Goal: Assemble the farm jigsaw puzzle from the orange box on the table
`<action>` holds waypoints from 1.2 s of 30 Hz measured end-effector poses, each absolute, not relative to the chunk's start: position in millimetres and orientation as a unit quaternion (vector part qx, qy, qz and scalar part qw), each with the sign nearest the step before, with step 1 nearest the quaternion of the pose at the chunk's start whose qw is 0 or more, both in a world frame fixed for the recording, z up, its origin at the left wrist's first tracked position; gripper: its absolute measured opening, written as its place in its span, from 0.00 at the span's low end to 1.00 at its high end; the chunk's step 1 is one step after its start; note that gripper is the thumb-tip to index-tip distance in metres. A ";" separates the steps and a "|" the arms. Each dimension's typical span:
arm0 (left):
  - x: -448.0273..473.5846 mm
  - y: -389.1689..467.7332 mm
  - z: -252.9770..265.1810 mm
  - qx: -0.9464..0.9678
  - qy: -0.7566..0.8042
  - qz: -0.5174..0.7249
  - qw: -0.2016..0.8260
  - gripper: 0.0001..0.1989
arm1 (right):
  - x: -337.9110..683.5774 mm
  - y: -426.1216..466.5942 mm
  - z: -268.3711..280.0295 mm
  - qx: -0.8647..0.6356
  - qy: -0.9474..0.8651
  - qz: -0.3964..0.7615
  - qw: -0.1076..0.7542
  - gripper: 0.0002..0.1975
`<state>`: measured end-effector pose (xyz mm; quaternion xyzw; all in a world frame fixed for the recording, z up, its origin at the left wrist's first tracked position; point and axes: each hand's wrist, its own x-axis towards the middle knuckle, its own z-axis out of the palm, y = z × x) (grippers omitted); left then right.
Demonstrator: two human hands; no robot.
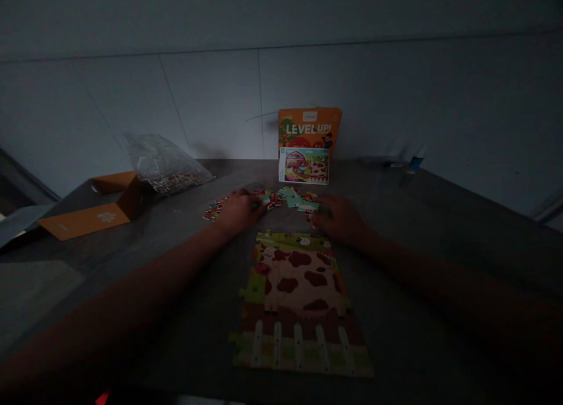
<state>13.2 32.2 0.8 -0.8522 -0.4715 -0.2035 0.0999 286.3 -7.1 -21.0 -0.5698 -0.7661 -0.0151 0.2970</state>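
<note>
In the dim head view, a partly built jigsaw puzzle (303, 293) with a spotted cow and a white fence lies flat in front of me. Beyond its far edge, loose puzzle pieces (288, 195) spread in a row. My left hand (241, 211) is over the left part of the row, fingers curled, with a piece at the fingertips. At the right end, my right hand (341, 218) has thumb and forefinger closed at the edge of a teal piece (308, 206). Poor light hides the exact contact of both hands.
Behind the pieces, a farm picture card (304, 166) leans on an orange "LEVEL UP!" box (310, 123). At left are a clear plastic bag (169, 170) of pieces and an open orange carton (92, 217). A small blue-labelled bottle (416, 160) stands near the wall at right.
</note>
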 end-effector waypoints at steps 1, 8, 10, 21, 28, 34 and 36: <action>13.4 31.9 0.3 -0.852 -0.471 -0.206 0.101 0.16 | 285.3 -7.0 -20.7 -0.571 -0.774 -0.009 0.273 0.22; 17.9 28.1 0.0 -0.849 -0.466 -0.218 0.117 0.17 | 282.9 -9.2 -17.4 -0.597 -0.766 -0.002 0.240 0.22; 19.4 27.5 0.0 -0.857 -0.443 -0.231 0.122 0.17 | 282.3 -10.5 -16.7 -0.606 -0.759 -0.013 0.238 0.24; 31.3 12.2 3.6 -0.943 -0.237 -0.226 0.064 0.13 | 290.7 0.8 -19.4 -0.551 -0.793 0.021 0.259 0.18; 31.8 11.3 4.3 -0.950 -0.220 -0.207 0.074 0.13 | 290.9 1.0 -18.3 -0.558 -0.773 0.039 0.298 0.10; 30.7 12.1 5.7 -0.952 -0.200 -0.226 0.057 0.14 | 287.4 -2.4 -17.7 -0.576 -0.738 0.030 0.351 0.14; 30.4 12.9 5.9 -0.951 -0.195 -0.233 0.048 0.16 | 287.1 -4.5 -15.9 -0.573 -0.734 0.037 0.362 0.15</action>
